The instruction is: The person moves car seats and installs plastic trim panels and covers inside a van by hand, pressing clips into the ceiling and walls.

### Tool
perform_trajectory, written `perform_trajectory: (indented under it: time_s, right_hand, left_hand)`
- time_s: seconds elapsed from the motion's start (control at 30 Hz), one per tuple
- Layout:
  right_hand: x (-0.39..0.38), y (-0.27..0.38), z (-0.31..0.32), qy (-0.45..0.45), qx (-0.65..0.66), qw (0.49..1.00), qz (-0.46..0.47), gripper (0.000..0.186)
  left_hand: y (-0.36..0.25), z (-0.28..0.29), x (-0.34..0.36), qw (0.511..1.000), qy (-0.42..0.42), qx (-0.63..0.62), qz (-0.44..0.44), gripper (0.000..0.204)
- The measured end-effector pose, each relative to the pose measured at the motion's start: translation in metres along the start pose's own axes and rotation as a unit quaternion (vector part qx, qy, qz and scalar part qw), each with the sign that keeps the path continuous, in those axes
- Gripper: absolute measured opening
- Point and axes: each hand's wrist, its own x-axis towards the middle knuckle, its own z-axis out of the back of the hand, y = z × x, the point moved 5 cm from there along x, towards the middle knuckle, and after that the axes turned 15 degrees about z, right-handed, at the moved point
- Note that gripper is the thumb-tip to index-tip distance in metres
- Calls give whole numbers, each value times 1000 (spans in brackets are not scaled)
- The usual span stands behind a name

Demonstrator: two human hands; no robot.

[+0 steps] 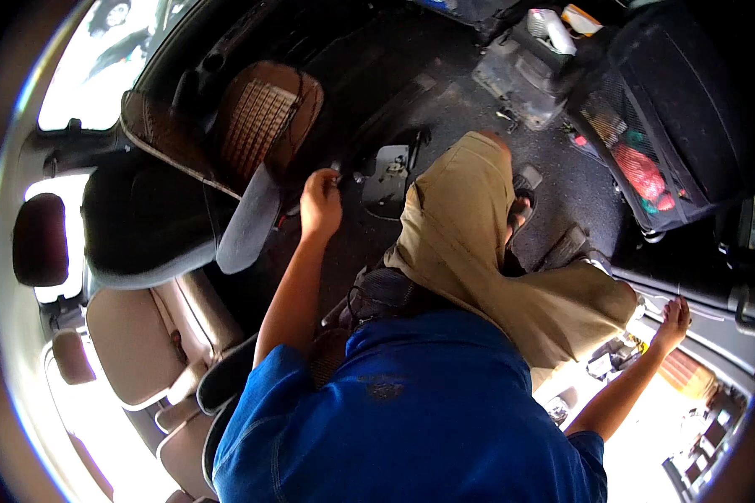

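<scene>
My left hand point(320, 204) is closed beside the grey seat armrest point(253, 220). At its fingertips is something small and dark, possibly gripped, too unclear to name. Just right of it, on the dark floor, lies a flat grey metal plate point(387, 178). Out to the right, by the open door side, my right hand point(673, 323) is raised with its fingers pinched together. A thin pale sliver seems to stick up from them, too small to make out. Between the hands are my bent legs in khaki trousers point(470, 226), one sandalled foot point(522, 205) on the floor.
A brown seat with a beaded cover point(260, 126) stands at the far left, with beige seats point(138, 339) behind. A black dashboard part with mesh point(679, 117) holding red and green things is at the far right. A grey console point(524, 75) carries small boxes.
</scene>
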Motion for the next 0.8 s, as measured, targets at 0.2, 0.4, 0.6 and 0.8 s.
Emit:
perform_trajectory:
  time_s: [0.2,0.4,0.6,0.8]
  right_hand:
    - [29,13,-22,23,-27,997,-75,56]
    - [35,-28,22,143,-244,959,-23,46]
    - [-31,-103,123,328,-507,792,-94,35]
    - [-181,-22,128,166,-397,810,-398,36]
  left_hand:
    - [68,-71,-28,954,220,85,183,27]
    - [161,-155,-28,910,294,100,275,33]
    - [236,-248,17,892,254,242,284,65]
    - [203,-294,116,870,193,323,319,84]
